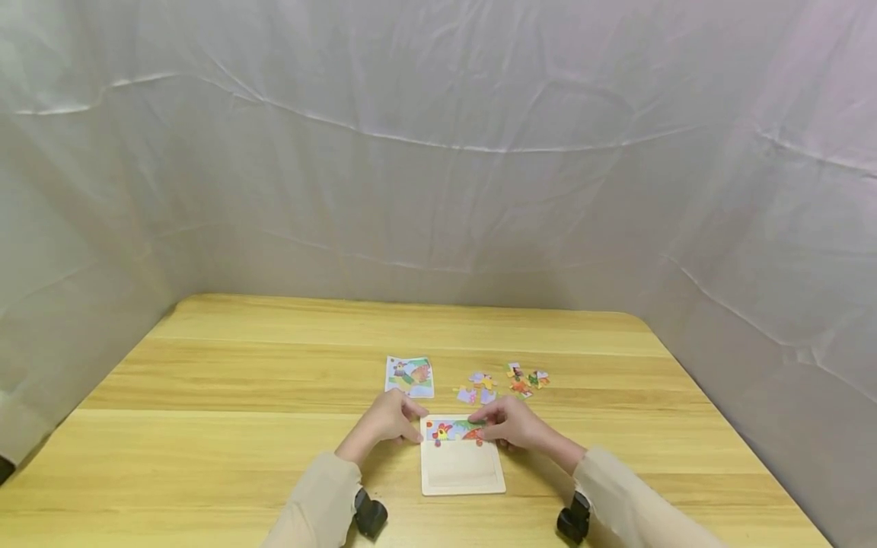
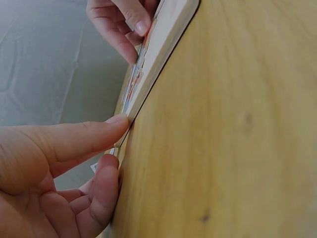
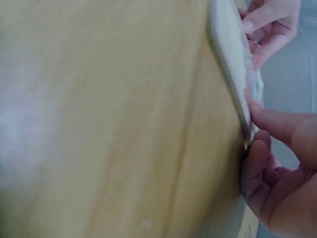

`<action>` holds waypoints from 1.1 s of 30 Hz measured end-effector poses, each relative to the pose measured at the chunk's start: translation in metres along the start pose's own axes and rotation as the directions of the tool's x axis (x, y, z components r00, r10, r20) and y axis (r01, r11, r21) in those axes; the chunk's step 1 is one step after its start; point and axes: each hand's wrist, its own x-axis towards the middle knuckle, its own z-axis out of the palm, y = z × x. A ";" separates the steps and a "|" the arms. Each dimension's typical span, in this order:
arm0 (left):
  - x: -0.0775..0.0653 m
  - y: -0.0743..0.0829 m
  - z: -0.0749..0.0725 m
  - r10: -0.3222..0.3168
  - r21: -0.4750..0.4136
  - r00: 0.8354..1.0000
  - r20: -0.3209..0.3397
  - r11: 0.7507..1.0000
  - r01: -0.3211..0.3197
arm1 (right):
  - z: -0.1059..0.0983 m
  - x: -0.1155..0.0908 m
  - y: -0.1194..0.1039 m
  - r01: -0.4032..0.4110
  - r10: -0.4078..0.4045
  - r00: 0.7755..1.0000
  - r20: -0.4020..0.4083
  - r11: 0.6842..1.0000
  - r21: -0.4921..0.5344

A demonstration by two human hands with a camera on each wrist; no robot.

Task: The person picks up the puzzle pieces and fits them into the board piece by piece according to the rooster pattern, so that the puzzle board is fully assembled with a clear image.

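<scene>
A square wooden puzzle tray (image 1: 462,466) lies in front of me, with picture pieces of a rooster's head and red body (image 1: 444,431) fitted along its far end. My left hand (image 1: 392,418) grips the tray's far left corner; in the left wrist view its thumb (image 2: 94,136) lies along the edge and the other fingers curl beside it. Over the far right end, my right hand (image 1: 515,424) has thumb and forefinger spread across a red and green puzzle piece (image 1: 473,434), both touching it. The near part of the tray shows bare wood.
Beyond the tray lies a printed rooster picture card (image 1: 409,377). Loose puzzle pieces sit to its right in two groups, purple and yellow ones (image 1: 477,388) and red and green ones (image 1: 526,380). Grey cloth (image 1: 425,190) hangs behind the wooden table (image 1: 240,426).
</scene>
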 end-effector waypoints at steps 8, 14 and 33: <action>0.000 -0.001 0.000 0.005 -0.007 1.000 0.003 1.000 -0.005 | 0.002 0.001 0.000 0.005 -0.006 0.999 -0.045 1.000 -0.019; 0.001 -0.001 -0.001 0.007 -0.008 1.000 0.000 1.000 -0.007 | 0.003 0.001 0.000 0.005 -0.006 0.998 -0.064 1.000 -0.023; 0.000 0.000 0.000 -0.002 0.004 1.000 -0.003 1.000 0.002 | -0.023 0.000 0.007 -0.047 0.053 0.984 -0.168 0.998 0.045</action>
